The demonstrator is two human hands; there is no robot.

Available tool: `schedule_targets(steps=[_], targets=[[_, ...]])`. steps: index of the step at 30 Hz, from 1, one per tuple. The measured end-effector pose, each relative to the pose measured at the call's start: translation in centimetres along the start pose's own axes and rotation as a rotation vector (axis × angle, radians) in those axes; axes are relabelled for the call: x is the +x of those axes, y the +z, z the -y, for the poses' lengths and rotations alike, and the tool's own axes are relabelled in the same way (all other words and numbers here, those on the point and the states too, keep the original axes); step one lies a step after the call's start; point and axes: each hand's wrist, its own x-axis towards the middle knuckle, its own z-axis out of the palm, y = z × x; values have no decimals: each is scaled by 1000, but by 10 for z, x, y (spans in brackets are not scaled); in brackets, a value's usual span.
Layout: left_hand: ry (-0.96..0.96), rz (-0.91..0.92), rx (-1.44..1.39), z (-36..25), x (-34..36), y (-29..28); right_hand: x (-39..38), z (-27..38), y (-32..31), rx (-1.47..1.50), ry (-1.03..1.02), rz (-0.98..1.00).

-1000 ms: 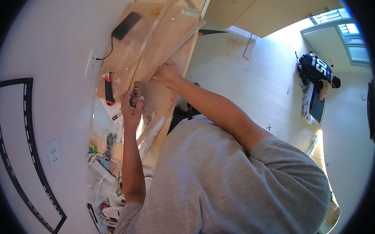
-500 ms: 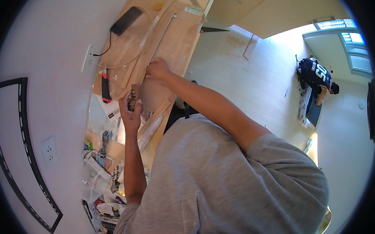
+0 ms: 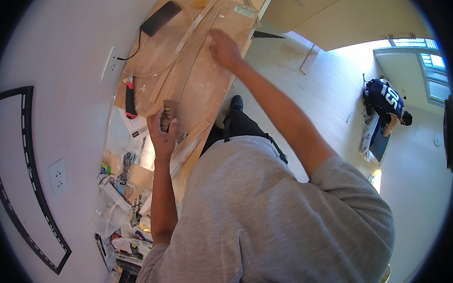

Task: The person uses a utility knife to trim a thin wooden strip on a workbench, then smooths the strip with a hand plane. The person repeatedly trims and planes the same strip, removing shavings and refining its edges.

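Observation:
My left hand (image 3: 161,136) is closed around a small brown block-shaped tool (image 3: 166,113) with a yellow mark; its exact kind is unclear. The tool rests at the near end of a long thin wooden strip (image 3: 192,63), which lies along a brown wooden board (image 3: 219,67). Farther up that board, my right hand (image 3: 225,49) is just right of the strip, its fingers bent and slightly apart. Nothing shows between them. A red and black utility knife (image 3: 130,100) lies to the left of my left hand.
A dark phone (image 3: 161,18) with a cable lies at the board's far left, close to a wall outlet (image 3: 110,63). Plastic bags (image 3: 111,208) and tools clutter the near left. On the right, another person (image 3: 384,98) bends over a dark panel (image 3: 381,138).
My right hand has moved away, up and to the right along the strip, and its fingers have loosened. My left hand still holds the brown tool. The view has shifted slightly.

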Motion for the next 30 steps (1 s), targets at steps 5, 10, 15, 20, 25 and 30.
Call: schedule_targets(steps=[5, 10, 15, 20, 25, 30], targets=[[90, 33, 89, -1, 6, 3, 67, -31, -2, -304, -353, 349], [113, 67, 165, 2, 6, -1, 69, -39, 8, -365, -448, 481], [88, 148, 222, 7, 14, 2, 83, -73, 4, -224, -418, 271], [157, 134, 273, -1, 34, 20, 96, -97, 13, -159, -393, 138], [200, 151, 342, -6, 66, 45, 97, -101, 16, 97, -188, 123], [284, 191, 375, -17, 115, 77, 102, -117, 28, 101, -363, 44]])
